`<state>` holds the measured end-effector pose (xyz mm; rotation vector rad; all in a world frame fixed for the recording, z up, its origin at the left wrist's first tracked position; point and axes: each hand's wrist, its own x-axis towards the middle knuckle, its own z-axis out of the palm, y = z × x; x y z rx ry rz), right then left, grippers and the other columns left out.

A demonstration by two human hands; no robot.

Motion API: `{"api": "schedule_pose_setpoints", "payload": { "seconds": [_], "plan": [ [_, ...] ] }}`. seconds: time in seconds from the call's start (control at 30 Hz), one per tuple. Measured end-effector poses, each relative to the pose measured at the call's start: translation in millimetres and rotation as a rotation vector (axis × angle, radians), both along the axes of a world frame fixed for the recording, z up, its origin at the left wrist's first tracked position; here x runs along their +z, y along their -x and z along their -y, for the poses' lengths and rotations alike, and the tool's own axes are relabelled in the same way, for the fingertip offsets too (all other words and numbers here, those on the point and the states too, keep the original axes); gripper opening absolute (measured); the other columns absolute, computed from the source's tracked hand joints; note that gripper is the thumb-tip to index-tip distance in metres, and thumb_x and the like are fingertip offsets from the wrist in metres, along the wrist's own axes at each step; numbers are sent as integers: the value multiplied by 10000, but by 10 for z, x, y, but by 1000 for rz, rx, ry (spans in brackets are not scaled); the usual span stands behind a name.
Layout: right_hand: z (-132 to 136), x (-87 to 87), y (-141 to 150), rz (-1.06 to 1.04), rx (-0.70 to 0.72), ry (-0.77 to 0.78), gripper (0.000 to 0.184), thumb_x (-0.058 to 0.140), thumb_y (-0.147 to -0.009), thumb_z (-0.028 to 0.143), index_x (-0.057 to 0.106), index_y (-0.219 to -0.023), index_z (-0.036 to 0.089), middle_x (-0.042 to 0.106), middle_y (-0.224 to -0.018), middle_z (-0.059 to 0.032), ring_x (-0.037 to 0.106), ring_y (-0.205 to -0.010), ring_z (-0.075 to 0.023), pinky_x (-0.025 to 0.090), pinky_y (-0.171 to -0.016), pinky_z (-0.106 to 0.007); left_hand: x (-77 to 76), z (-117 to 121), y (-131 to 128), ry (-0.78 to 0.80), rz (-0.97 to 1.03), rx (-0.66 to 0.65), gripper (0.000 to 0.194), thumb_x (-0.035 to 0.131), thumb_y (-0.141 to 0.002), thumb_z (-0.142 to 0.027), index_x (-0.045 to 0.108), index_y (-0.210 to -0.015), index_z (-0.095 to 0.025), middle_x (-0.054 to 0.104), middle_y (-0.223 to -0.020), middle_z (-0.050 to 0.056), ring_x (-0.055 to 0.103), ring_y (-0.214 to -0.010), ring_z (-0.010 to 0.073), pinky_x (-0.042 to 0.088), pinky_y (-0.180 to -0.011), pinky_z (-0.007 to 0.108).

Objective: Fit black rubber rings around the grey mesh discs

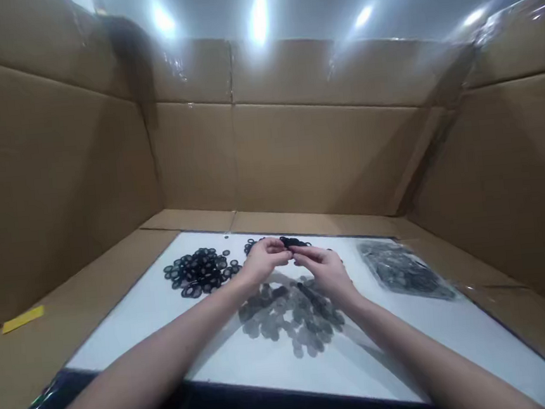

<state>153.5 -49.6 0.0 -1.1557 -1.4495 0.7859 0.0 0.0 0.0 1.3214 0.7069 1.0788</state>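
Over the middle of the white board [239, 366] my left hand [265, 257] and my right hand [324, 268] meet fingertip to fingertip. Both are closed in a pinch on a small dark piece [291, 251], too small to make out fully. Just behind my fingers lies a pile of black rings [297, 241], partly hidden by the hands. Below them spreads a heap of grey translucent discs [307, 329]. To the left of my left hand is a heap of black rings with pale centres [199, 271].
A clear plastic bag [405, 269] of dark pieces lies at the board's right. Tall cardboard walls [316, 156] enclose the back and sides. A yellow strip [23, 319] sits on the cardboard at far left. The board's front edge is near my forearms.
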Motion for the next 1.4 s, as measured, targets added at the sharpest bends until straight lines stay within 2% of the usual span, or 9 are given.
{"api": "schedule_pose_setpoints", "payload": {
  "seconds": [0.17, 0.33, 0.57, 0.93, 1.03, 1.1, 1.2, 1.27, 1.4],
  "plan": [
    [-28, -35, -4, 12, 14, -90, 336, 610, -755, 368, 667, -1045, 208, 665, -1040, -68, 616, -905, -211, 481, -825, -361, -23, 5, -15, 83, 78, -21, 313, 740, -648, -251, 592, -886, -111, 639, -867, 72, 624, -780, 148, 492, -777, 311],
    [-62, -51, -39, 145, -59, -239, 306, 584, -788, 373, 672, -1028, 206, 659, -1005, -77, 602, -902, -207, 482, -803, -342, -20, -10, 22, 168, 143, -107, 282, 726, -676, -247, 637, -903, -105, 661, -866, 84, 635, -786, 143, 489, -850, 323],
    [-21, -32, -52, 318, -87, -318, 257, 584, -809, 346, 670, -1020, 228, 655, -926, -51, 599, -842, -172, 472, -791, -312, -59, -55, 52, 162, 86, -104, 336, 749, -655, -259, 651, -933, -98, 683, -935, 120, 652, -830, 170, 494, -883, 338],
    [-80, -78, -20, 363, -83, -349, 257, 552, -828, 347, 656, -1031, 229, 647, -975, -56, 593, -898, -192, 472, -795, -318, -52, -108, 108, 137, 22, -143, 366, 727, -674, -274, 633, -990, -114, 676, -936, 115, 645, -846, 164, 492, -864, 321],
    [-184, -139, -54, 360, -53, -316, 325, 536, -834, 350, 602, -1125, 220, 622, -1059, -69, 600, -899, -184, 478, -816, -317, 28, -200, 224, 36, -134, -77, 364, 664, -717, -275, 612, -1045, -129, 673, -950, 107, 644, -807, 156, 499, -813, 308],
    [-289, -209, -122, 412, -92, -280, 330, 492, -853, 333, 583, -1147, 214, 610, -1104, -74, 594, -935, -184, 477, -828, -314, 115, -279, 356, -125, -363, 26, 303, 601, -744, -268, 633, -1019, -143, 680, -925, 87, 638, -782, 156, 496, -764, 285],
    [-452, -335, -270, 757, -173, -178, 312, 451, -853, 259, 606, -1118, 204, 616, -1126, -62, 545, -1055, -195, 408, -939, -328, 242, -380, 587, -472, -864, 116, 222, 554, -722, -216, 695, -893, -208, 694, -862, 30, 621, -784, 163, 459, -746, 258],
    [-538, -413, -370, 821, -188, -148, 338, 440, -840, 215, 607, -1131, 174, 595, -1177, -84, 498, -1129, -226, 347, -997, -362, 285, -424, 714, -571, -1120, 59, 213, 561, -672, -173, 714, -810, -225, 700, -840, 13, 617, -778, 164, 440, -712, 233],
    [-637, -505, -500, 890, -182, -91, 363, 433, -827, 198, 608, -1141, 148, 556, -1239, -110, 479, -1167, -247, 321, -1014, -368, 271, -476, 842, -491, -1336, -169, 254, 586, -622, -176, 720, -823, -251, 704, -845, -8, 616, -724, 143, 415, -610, 194]
  ]
}}
